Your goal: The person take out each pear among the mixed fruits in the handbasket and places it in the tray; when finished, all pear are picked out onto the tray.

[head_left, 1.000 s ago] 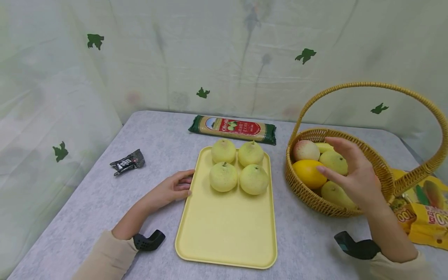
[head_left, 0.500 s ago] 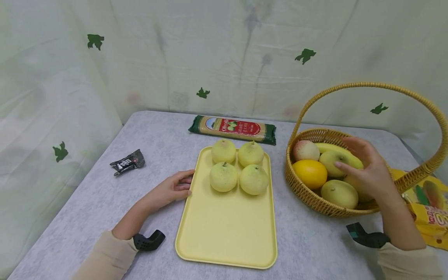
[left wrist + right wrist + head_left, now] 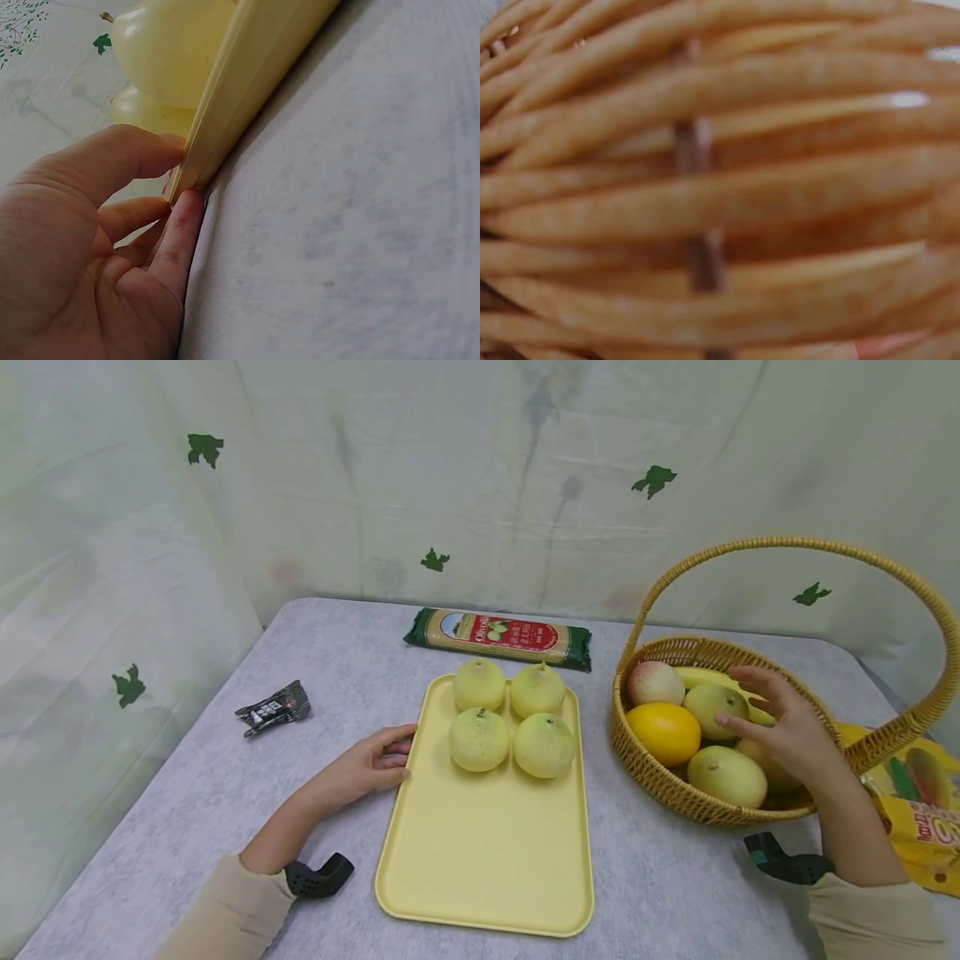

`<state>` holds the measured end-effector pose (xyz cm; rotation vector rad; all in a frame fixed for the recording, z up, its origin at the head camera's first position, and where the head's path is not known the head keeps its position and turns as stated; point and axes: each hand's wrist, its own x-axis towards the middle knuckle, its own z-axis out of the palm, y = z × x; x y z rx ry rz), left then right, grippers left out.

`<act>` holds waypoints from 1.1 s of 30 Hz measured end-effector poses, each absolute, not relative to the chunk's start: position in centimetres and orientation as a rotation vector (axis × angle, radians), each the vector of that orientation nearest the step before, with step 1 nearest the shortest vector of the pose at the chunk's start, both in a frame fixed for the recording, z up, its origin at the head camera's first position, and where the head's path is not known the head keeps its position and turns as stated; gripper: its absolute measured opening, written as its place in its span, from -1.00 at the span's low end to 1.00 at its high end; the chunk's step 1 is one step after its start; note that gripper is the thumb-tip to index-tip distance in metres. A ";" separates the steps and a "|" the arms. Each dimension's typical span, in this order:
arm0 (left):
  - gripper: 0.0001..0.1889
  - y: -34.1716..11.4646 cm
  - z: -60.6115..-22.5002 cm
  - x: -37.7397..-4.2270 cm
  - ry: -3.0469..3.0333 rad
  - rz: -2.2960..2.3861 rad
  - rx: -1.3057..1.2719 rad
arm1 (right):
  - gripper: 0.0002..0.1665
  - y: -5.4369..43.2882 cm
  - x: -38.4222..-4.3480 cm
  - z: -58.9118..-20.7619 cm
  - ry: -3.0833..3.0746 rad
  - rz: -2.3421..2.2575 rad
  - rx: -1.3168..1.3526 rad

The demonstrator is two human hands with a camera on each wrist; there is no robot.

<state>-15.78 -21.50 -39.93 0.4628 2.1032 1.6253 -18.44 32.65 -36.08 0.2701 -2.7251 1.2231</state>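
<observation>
My left hand (image 3: 372,759) pinches the left rim of a pale yellow tray (image 3: 483,852). In the left wrist view its thumb presses the rim from above, with fingers against the underside. Several round yellow-green fruits (image 3: 480,740) stand at the tray's far end. Over the wicker basket (image 3: 675,789), my right hand (image 3: 795,731) hovers with thumb and fingers spread and bent. Its thumb overlaps a green mango-like fruit (image 3: 705,710); its fingertips overlap a banana (image 3: 697,676). Only blurred basket weave (image 3: 727,187) fills the right wrist view.
Also in the basket are a yellow lemon-like fruit (image 3: 663,733), a pinkish peach-like fruit (image 3: 655,683) and another green fruit (image 3: 727,776). The basket's tall handle (image 3: 787,542) arches above. A pasta packet (image 3: 498,637), black wrapped snack (image 3: 274,708) and yellow bags (image 3: 926,835) lie around.
My right hand moved right and lower over the basket, uncovering the front green fruit; its fingers have since drawn nearer the thumb. My left hand and the tray have stayed put.
</observation>
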 end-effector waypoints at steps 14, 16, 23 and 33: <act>-0.29 -21.4 -39.9 -15.8 2.098 1.634 0.468 | -0.18 31.3 -17.9 -33.1 -2.939 1.145 0.356; -0.29 -21.4 -40.0 -15.8 2.100 1.633 0.468 | -0.18 31.3 -18.0 -33.0 -2.967 1.121 0.354; -0.30 -21.5 -40.0 -15.8 2.106 1.630 0.478 | -0.17 31.3 -18.4 -32.8 -3.050 1.042 0.355; -0.30 -21.5 -40.0 -15.7 2.107 1.631 0.481 | -0.12 31.1 -18.6 -32.9 -3.129 0.878 0.355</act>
